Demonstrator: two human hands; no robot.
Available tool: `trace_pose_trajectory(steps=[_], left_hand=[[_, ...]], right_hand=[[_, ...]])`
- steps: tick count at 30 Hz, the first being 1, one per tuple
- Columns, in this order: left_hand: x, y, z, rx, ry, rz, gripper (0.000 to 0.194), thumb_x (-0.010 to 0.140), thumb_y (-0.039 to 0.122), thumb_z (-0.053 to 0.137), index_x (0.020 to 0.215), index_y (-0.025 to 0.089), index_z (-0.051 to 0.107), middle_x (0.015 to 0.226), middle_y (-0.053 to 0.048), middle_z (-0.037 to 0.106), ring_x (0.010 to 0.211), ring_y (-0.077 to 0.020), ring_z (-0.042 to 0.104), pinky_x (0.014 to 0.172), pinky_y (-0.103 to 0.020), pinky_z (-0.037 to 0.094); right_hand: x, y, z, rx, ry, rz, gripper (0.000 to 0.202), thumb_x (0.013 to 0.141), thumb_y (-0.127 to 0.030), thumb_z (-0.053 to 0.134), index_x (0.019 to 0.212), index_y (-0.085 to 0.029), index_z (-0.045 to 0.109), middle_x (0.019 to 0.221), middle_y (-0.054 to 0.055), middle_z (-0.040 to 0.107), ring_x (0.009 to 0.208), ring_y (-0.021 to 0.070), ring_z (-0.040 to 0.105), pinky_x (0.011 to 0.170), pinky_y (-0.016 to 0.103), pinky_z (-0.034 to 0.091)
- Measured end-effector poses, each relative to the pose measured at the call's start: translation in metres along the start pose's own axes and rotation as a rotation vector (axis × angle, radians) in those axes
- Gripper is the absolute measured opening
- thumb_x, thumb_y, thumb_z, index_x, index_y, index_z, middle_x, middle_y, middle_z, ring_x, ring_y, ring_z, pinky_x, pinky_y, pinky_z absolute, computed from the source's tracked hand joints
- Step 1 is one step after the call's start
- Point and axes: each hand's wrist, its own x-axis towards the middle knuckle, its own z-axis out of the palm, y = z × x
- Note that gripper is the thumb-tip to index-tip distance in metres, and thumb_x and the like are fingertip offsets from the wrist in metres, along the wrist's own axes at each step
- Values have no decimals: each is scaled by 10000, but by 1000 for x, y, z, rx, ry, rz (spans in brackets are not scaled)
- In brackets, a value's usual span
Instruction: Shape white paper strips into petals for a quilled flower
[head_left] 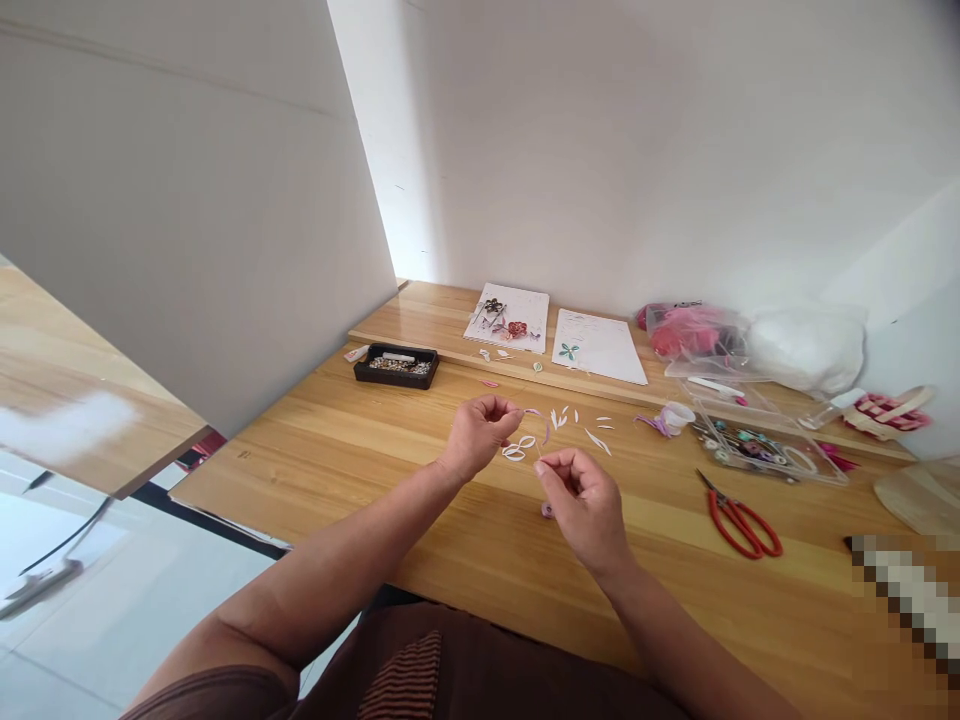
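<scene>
My left hand (480, 437) is closed in a pinch on one end of a thin curved strip, purple (545, 433) along its bend; it looks like wire partly covered in purple. Closer to me, my right hand (586, 500) pinches the thin, pale lower end of that same strip. Behind the hands lie several white petal-shaped pieces (555, 418). White oval loops (514, 452) rest on the table between the two hands. A small purple spool-like item (547, 510) sits just left of my right hand, partly covered by it.
Red-handled scissors (739, 520) lie at the right. Beyond them stands a clear box (806, 465) of beads and small parts, beside a white roll with purple ribbon (677, 418). A black tray (396, 366) sits back left. Paper sheets (607, 350) with flower ornaments lie on the raised ledge.
</scene>
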Motion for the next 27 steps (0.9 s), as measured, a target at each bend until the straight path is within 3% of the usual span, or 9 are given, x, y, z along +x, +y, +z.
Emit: trace_pose_trajectory(steps=[5, 10, 14, 18, 22, 24, 27], left_hand=[[-8, 16, -1, 164, -109, 18, 191, 657, 298, 789, 658, 153, 665, 586, 19, 598, 494, -86, 506, 468, -212, 415], [-16, 30, -2, 326, -273, 5, 150, 718, 283, 740, 693, 145, 690, 616, -5, 613, 541, -96, 522, 504, -215, 431], [-19, 35, -3, 329, -399, -11, 174, 737, 316, 745, 730, 148, 697, 698, -23, 641, 602, -103, 541, 546, -221, 471], [-18, 37, -4, 245, -465, -11, 200, 748, 337, 760, 758, 147, 696, 725, -22, 645, 625, -100, 553, 573, -220, 481], [-13, 38, -5, 112, -433, -3, 242, 742, 349, 786, 753, 139, 668, 695, -1, 625, 590, -80, 537, 575, -217, 472], [-10, 37, -4, 43, -405, 14, 260, 740, 363, 791, 750, 137, 664, 687, 2, 622, 576, -76, 528, 568, -216, 472], [-5, 34, -1, -21, -317, 52, 272, 737, 374, 792, 738, 136, 660, 692, 1, 619, 599, -79, 531, 566, -208, 475]], right_hand=[[9, -19, -24, -360, 109, -414, 75, 852, -281, 688, 814, -246, 742, 531, -62, 350, 492, 110, 321, 518, 265, 342], [33, -42, -37, -358, 56, -489, 99, 862, -309, 697, 831, -248, 769, 522, -68, 336, 490, 102, 300, 530, 270, 309], [53, -47, -36, -225, -7, -386, 98, 838, -318, 718, 817, -229, 754, 518, -81, 289, 495, 95, 268, 519, 267, 268], [66, -35, -31, -49, -71, -183, 147, 775, -353, 768, 764, -212, 732, 509, -83, 322, 501, 87, 267, 506, 264, 230], [67, -19, -23, 297, -98, 208, 287, 649, -407, 856, 726, -195, 678, 590, -52, 514, 488, 67, 303, 461, 245, 211], [61, -14, -18, 426, -137, 373, 331, 625, -415, 875, 721, -196, 647, 557, -68, 490, 451, 52, 264, 433, 230, 179], [50, -11, -10, 562, -189, 478, 340, 611, -375, 889, 705, -186, 622, 501, -102, 385, 435, 38, 237, 414, 201, 182]])
